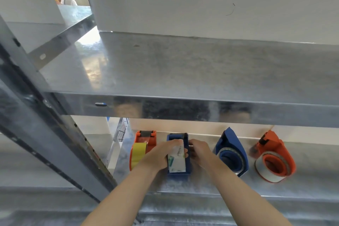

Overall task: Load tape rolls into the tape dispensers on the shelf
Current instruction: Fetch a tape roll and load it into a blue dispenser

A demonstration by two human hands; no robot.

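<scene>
The white-wrapped tape roll [177, 159] lies in the upright blue dispenser [188, 159] on the lower shelf [201, 186], long axis pointing away from the person. The left hand [159, 154] is nearer, its grip curled over the roll from the left. The right hand [200, 152] seems to clasp the dispenser's right wall.
</scene>
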